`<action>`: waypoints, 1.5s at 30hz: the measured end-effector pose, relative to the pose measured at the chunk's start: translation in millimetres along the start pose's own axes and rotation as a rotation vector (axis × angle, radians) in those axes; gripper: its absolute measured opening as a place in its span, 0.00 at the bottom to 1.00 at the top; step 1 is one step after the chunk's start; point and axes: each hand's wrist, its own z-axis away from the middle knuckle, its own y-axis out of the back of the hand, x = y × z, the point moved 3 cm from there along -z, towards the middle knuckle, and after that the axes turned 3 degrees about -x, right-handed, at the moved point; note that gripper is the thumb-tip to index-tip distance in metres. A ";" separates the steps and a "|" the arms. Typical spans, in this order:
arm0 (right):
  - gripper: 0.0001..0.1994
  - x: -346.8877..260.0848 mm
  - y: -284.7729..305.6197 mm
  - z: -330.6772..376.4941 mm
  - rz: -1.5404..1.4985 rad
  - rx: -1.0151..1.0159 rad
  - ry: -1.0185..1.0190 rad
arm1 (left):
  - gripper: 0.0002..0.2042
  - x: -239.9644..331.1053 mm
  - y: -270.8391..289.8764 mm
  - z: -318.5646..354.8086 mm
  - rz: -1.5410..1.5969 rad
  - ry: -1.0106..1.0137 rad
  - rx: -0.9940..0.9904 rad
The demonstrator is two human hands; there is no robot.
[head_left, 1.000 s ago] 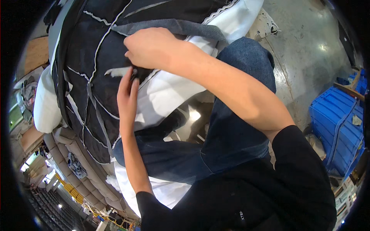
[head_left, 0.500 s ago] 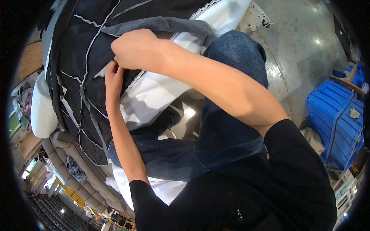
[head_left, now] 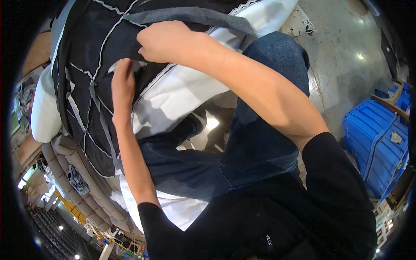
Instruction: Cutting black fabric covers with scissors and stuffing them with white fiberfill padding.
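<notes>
A large black fabric cover (head_left: 82, 47) with white-edged seams spreads in front of me. My left hand (head_left: 124, 82) is over it, slightly blurred, fingers drawn together at a small white patch (head_left: 139, 65) that shows on both sides of them. Whether they grip that patch is unclear. To its upper right, apart from it, my right hand (head_left: 162, 42) is closed with the fingers curled under; what it holds is hidden. A grey fabric strip (head_left: 190, 15) runs just beyond the right hand. White fabric (head_left: 182, 89) borders the black cover beside my knees.
My jeans-clad legs (head_left: 260, 108) are bent under my arms. Blue plastic crates (head_left: 372, 138) stand on the grey floor (head_left: 342, 56) to the right. At the left are a padded grey-brown sofa-like piece (head_left: 78, 182) and a white rounded bulk (head_left: 45, 108).
My hands, together half a second ago, are now apart. The right has moved up and right, the left slightly left and up. More of the white patch shows between them.
</notes>
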 end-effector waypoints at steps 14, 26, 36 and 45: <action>0.14 0.8 -11.3 -2.9 0.044 -0.024 0.025 | 0.10 -103.8 -79.6 -17.7 -0.673 -0.433 -0.543; 0.15 -6.5 -19.9 -10.7 0.035 0.030 0.093 | 0.12 -8.2 -19.2 6.8 -0.391 -0.111 -0.240; 0.18 -9.2 -28.8 -0.8 0.297 -0.078 0.084 | 0.14 63.5 76.2 352.5 0.310 0.660 0.799; 0.30 28.1 -70.9 4.0 0.481 0.082 0.115 | 0.32 207.5 -310.5 871.9 0.732 2.144 -0.098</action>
